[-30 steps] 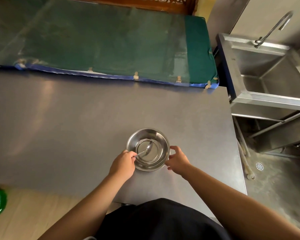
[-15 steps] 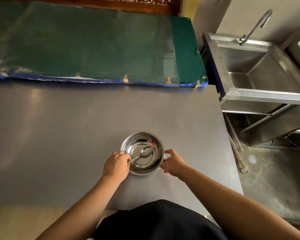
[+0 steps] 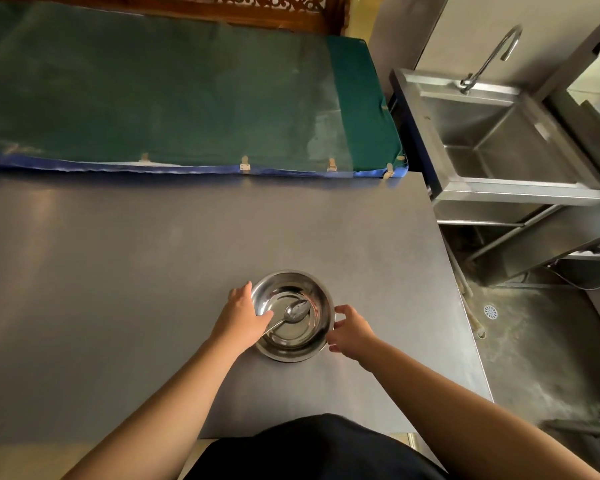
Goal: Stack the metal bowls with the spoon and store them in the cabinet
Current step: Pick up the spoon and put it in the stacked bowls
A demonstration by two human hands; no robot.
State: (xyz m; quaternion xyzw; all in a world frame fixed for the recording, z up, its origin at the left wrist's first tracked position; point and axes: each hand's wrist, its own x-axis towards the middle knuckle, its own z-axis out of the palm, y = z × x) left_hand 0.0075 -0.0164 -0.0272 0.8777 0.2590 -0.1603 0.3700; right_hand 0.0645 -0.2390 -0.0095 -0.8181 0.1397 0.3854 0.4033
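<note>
head view: a round shiny metal bowl [image 3: 292,315] sits on the grey steel table [image 3: 125,271], nearer the table's front edge and its right side than its middle. whether it is one bowl or several nested cannot be told, though a second rim seems to show along its lower side. inside lies a silver metal spoon [image 3: 290,315], its scoop toward the right of the bowl's floor and its handle slanting down-left to the rim.

the left hand [image 3: 241,315] is on the bowl's left rim, fingers curled around the edge and thumb laid over the spoon handle where it meets the rim. the right hand [image 3: 349,329] is at the bowl's right rim, fingers bent and touching the outer wall, gripping it loosely.

past the table's far edge lies a green padded mat [image 3: 174,95]. off the right edge stands a steel sink [image 3: 499,140] with a curved tap [image 3: 492,53]; its basin holds nothing visible.
</note>
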